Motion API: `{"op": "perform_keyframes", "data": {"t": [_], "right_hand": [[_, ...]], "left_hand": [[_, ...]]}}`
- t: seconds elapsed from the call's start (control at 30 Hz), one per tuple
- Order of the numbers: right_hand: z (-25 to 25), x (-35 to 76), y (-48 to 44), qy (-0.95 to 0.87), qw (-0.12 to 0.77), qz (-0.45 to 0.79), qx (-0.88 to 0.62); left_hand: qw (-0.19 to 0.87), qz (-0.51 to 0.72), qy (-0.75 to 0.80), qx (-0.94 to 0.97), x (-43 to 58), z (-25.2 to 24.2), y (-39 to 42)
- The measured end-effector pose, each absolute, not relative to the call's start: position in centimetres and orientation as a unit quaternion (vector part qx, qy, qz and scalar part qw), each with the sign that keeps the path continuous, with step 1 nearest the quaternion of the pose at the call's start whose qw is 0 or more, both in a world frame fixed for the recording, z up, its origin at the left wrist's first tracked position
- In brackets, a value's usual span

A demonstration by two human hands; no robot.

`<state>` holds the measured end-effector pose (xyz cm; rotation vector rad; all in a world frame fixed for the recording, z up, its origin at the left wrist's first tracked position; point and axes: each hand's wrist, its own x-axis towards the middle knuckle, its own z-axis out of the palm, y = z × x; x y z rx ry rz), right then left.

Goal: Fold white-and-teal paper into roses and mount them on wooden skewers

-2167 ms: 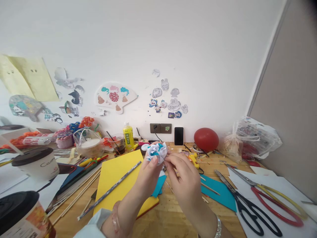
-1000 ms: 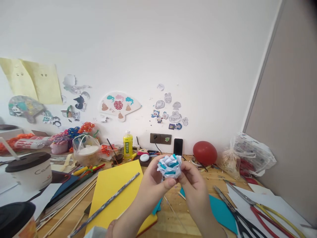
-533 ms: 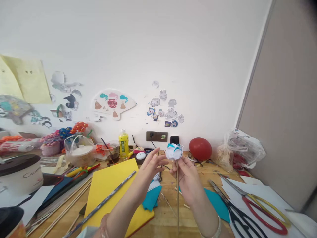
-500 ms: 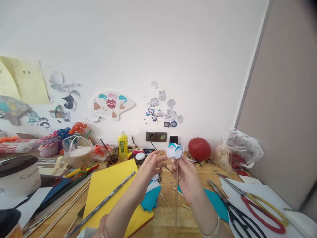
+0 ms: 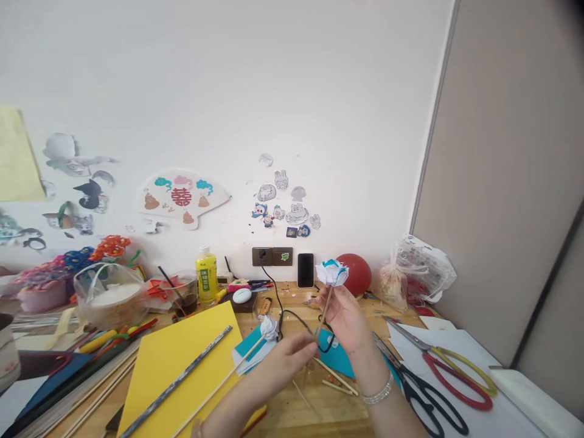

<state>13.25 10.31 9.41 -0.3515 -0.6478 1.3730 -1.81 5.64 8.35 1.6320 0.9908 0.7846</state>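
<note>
A white and blue paper flower (image 5: 333, 273) on a thin wooden stick (image 5: 325, 310) is held up in front of me. My right hand (image 5: 349, 319) is closed around the stick just under the bloom. My left hand (image 5: 294, 356) pinches the stick lower down; what lies below its fingers is hidden. On the table to the left lies another white paper flower (image 5: 269, 328), also on a long stick, partly behind my left forearm. Blue paper (image 5: 336, 353) lies beneath my hands, with short stick pieces (image 5: 340, 387) near it.
Yellow board (image 5: 182, 359) with a grey patterned strip (image 5: 177, 380) lies at left. Black-handled scissors (image 5: 426, 395) and red-and-yellow-handled scissors (image 5: 456, 371) are on the right. Along the wall stand a yellow bottle (image 5: 207, 275), a phone (image 5: 305, 270) and a red balloon (image 5: 356, 274). A black cable (image 5: 278, 292) runs forward.
My left hand has come down from beside the bloom to the lower stick. The flower now leans right, its stick tilted. The view has turned right, and the second flower shows more fully.
</note>
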Motion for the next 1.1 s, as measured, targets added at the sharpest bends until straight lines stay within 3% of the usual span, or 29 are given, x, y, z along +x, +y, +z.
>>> {"op": "perform_keyframes", "data": {"t": [0.3, 0.87, 1.1], "right_hand": [[10.6, 14.5, 9.8, -0.324, 0.741, 0.568, -0.152], [10.2, 14.4, 10.3, -0.379, 0.786, 0.407, -0.271], [10.5, 14.1, 9.8, -0.390, 0.769, 0.429, -0.270]], "left_hand": [[0.513, 0.284, 0.391, 0.710, -1.0, 6.2, 6.4], [0.550, 0.285, 0.378, 0.688, -0.5, 4.9, 7.0], [0.541, 0.279, 0.388, 0.692, -0.6, 4.8, 6.8]]}}
